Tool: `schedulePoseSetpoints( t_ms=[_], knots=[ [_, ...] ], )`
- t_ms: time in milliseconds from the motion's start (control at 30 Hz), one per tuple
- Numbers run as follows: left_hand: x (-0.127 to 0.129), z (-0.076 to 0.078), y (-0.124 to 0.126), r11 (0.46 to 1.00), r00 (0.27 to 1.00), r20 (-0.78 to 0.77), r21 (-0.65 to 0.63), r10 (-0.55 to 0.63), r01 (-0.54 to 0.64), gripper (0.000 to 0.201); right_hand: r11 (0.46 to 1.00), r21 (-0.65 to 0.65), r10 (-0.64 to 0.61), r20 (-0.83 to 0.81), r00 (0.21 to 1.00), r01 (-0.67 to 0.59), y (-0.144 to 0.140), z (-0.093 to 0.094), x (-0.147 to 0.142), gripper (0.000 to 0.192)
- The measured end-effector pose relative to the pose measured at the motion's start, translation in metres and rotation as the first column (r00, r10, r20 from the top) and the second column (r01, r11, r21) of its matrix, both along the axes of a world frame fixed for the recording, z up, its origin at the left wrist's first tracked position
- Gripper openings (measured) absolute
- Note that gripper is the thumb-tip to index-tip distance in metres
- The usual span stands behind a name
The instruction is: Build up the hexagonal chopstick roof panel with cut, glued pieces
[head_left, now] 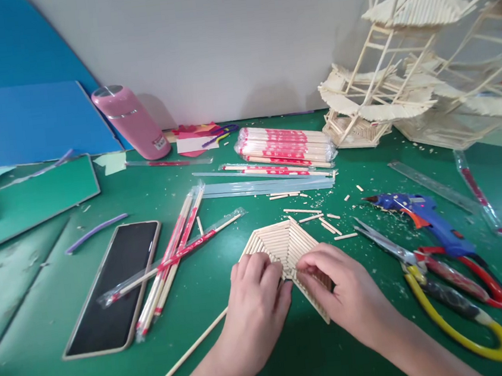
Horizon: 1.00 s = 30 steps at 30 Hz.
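A fan-shaped stick panel (280, 236), its rows of wooden sticks meeting in ridges, is held just above or against the middle of the green desk (309, 358); whether it touches the surface cannot be told. The left hand (257, 307) has its fingers curled over the panel's left part, grasping it, and the right hand (351, 285) pinches the panel on the right between thumb and forefinger. Whether a small stick sits between those fingertips is hidden.

From beneath the left hand a loose stick (190, 351) slants toward the desk's front left corner. Just beyond the panel, short stick pieces (302, 211) lie scattered. Left of it, wrapped chopsticks (186, 228) lie crossed, one packet overlapping a phone (111, 265) with a dark screen, toward the desk's left edge. Toward the right edge, shears (407, 255) with red and yellow handles lie open just beside a blue glue gun (434, 219).

Farther back come pale blue strips (269, 186), then a plastic-wrapped bundle (284, 142) near the middle of the back edge. A pink flask (134, 125) stands near that edge's left part, and tiered stick models (404, 106) fill the back right corner.
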<state>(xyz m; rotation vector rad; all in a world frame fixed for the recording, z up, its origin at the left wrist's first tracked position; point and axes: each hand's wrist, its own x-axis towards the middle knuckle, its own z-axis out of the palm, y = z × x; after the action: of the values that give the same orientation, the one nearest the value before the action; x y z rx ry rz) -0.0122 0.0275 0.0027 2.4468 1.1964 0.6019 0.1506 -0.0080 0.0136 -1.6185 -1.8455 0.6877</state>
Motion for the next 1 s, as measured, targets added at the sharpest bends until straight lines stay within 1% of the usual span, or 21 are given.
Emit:
schedulePoseSetpoints(
  t_ms=[300, 533, 733, 833, 1000],
  knots=[
    [0.002, -0.001, -0.001, 1.0, 1.0, -0.025, -0.01, 0.009, -0.009, 0.013, 0.997, 0.011, 0.072, 0.164, 0.984, -0.075, 0.002, 0.004, -0.007, 0.013],
    [0.0, -0.003, -0.002, 0.999, 1.0, -0.028, -0.043, -0.004, 0.003, 0.014, 0.974, -0.036, 0.226, 0.264, 0.938, -0.225, 0.009, 0.007, -0.002, 0.019],
    [0.0, 0.0, -0.002, 0.997, 0.999, -0.042, -0.075, -0.009, 0.006, 0.016, 0.953, -0.025, 0.292, 0.346, 0.892, -0.302, 0.014, 0.008, -0.002, 0.019],
    [0.0, 0.001, -0.003, 0.996, 0.999, -0.045, -0.087, -0.02, 0.017, 0.016, 0.943, -0.036, 0.32, 0.357, 0.877, -0.33, 0.016, 0.007, -0.001, 0.018],
    [-0.001, 0.0, -0.002, 0.993, 0.999, -0.027, -0.111, -0.038, 0.035, 0.013, 0.938, -0.076, 0.345, 0.293, 0.892, -0.338, 0.018, 0.004, 0.0, 0.019]
  ],
)
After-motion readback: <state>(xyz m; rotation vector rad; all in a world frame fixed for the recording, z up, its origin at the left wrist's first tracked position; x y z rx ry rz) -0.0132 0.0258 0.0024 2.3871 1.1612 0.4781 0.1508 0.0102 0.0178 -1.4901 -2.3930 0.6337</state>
